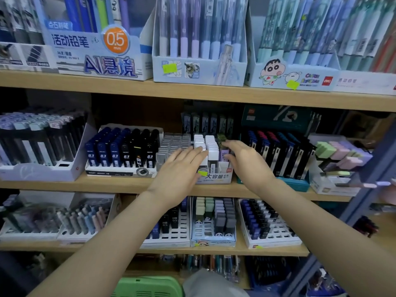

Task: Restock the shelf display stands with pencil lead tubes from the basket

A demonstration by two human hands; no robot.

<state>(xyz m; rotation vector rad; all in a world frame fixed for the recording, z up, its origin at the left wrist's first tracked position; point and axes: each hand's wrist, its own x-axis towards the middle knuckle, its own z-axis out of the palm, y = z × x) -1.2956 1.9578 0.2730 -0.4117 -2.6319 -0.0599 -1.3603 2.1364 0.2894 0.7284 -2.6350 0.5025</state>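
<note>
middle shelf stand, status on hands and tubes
Left hand flat on the white-capped tubes. Right hand open at right edge of the stand, nothing held. Nothing in the way.

The wooden middle shelf (107,185) carries display stands side by side: a navy-and-black stand (111,171), a white-capped stand (216,177) and a teal stand (297,185). Pencil boxes (96,61) stand on the upper shelf (128,88).
</note>
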